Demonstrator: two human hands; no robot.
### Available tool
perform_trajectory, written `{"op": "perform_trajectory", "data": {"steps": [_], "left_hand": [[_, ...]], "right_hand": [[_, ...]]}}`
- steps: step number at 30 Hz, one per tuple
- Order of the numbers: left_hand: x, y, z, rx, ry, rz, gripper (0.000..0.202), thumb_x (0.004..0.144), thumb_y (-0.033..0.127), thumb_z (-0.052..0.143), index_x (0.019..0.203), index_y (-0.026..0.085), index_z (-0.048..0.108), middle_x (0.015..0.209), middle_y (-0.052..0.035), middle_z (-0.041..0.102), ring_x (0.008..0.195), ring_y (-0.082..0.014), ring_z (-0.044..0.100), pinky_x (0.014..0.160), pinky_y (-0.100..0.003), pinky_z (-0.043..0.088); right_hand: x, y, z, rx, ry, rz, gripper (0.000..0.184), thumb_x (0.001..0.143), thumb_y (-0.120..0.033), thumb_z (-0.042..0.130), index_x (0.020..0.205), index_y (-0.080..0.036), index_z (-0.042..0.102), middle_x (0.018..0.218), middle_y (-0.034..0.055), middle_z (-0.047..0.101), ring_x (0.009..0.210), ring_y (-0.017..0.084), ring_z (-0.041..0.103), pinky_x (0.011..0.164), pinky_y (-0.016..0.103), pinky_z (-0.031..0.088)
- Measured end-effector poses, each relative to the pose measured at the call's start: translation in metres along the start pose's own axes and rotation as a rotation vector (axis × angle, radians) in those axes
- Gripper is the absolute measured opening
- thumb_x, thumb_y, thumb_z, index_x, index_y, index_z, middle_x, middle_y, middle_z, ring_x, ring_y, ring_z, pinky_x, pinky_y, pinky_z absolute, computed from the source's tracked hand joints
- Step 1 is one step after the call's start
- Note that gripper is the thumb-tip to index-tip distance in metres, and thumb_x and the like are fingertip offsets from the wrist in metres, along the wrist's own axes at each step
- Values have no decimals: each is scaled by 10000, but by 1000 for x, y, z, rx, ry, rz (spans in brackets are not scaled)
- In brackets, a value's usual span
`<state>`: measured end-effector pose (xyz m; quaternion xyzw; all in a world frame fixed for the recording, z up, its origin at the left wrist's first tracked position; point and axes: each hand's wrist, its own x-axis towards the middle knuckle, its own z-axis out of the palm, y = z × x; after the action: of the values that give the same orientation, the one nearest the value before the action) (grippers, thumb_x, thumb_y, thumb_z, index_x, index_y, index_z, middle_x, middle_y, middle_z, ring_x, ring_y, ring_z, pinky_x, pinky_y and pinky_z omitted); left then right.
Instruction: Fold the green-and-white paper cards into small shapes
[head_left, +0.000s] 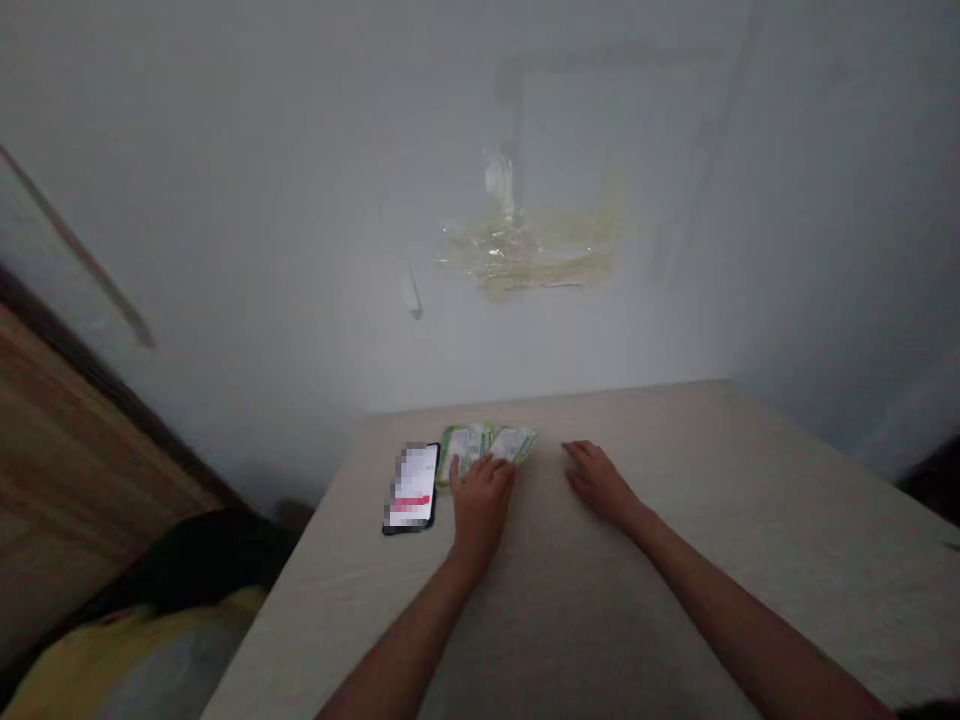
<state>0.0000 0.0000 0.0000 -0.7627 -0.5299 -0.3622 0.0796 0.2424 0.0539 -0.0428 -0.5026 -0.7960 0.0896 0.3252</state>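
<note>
My left hand (480, 497) presses, fingers spread, on the green-and-white plastic packets (495, 442) at the beige table's (675, 560) far edge, beside a black smartphone (412, 488). My right hand (596, 480) lies open and empty nearby. I judge I'm only making contact; lifting needs fingertips under an edge.

No text, number or brand is legible. The phone (411, 488) lies near the far left corner of the table (675, 560); its lit screen shows white with a red band but is blurred into blocks, so nothing on it can be read. The green-and-white packets (491, 442) sit just beside the phone at the table's far edge, partly under the left hand (480, 500). Their faces are printed, but the lettering is too small and soft to make out.
</note>
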Motion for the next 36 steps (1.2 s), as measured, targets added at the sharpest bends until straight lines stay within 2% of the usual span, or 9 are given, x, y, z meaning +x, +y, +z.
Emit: {"op": "perform_trajectory", "data": {"steps": [3,5,10,16,20,26,30,33,36], "left_hand": [[-3,4,10,-52,-79,64,160,914,286,558,998,299,694,997,-10,747,1069,-219,638,1134,-628,90],[-5,5,15,-83,-147,91,186,929,291,532,1030,296,689,974,-10,750,961,-186,675,1143,-625,51],[-7,5,21,-165,-304,179,204,937,345,514,1034,294,686,1018,14,742,1005,-164,662,1167,-571,-12],[-6,5,16,-27,-255,133,248,955,365,456,1084,289,654,1111,-8,709,1150,-207,583,1136,-638,-29],[-6,3,14,40,-243,123,237,940,386,476,1070,305,656,1126,-18,698,1235,-267,513,1074,-722,-91],[-7,3,13,105,-221,129,265,911,415,511,1120,327,647,1152,-36,686,1289,-304,457,1060,-741,-108],[-7,3,14,128,-234,123,280,907,452,498,1112,345,655,1217,-35,661,1320,-324,419,1044,-766,-85],[-7,3,14,144,-232,123,319,907,469,484,1157,339,633,1266,-42,636,1342,-330,390,1041,-774,-69],[-7,3,14,151,-237,125,348,902,482,482,1170,317,630,1277,-54,630,1342,-332,391,1046,-768,-72]], "right_hand": [[0,-2,-7,75,88,-25,557,814,-98,452,1366,-177,452,1318,125,489,1237,233,434,1090,452,356],[-1,-5,-11,109,100,-86,513,827,-105,465,1328,-213,506,1311,106,507,1248,227,431,1094,452,348],[-1,-11,-10,113,-75,-203,316,843,-156,533,1104,-252,683,1181,77,628,1119,222,548,1012,426,428],[0,-11,-10,68,-84,-125,244,816,-134,551,958,-210,733,1101,92,670,1037,228,585,956,412,459],[0,-14,-17,28,-90,-138,242,793,-133,574,959,-209,733,1026,87,675,987,231,586,919,408,465],[-3,-23,-23,166,-175,-182,277,774,-111,581,982,-221,729,970,71,655,927,200,599,856,349,491],[-5,-21,-23,161,-177,-224,296,759,-126,625,1014,-241,722,1120,90,621,1093,238,542,974,419,436],[-7,-18,-25,165,-188,-191,439,731,-113,643,1151,-237,671,1269,111,554,1173,254,502,1031,451,398],[-8,-17,-27,190,-250,-182,516,708,-75,626,1197,-240,646,1287,99,563,1178,251,507,1047,456,389]]}}
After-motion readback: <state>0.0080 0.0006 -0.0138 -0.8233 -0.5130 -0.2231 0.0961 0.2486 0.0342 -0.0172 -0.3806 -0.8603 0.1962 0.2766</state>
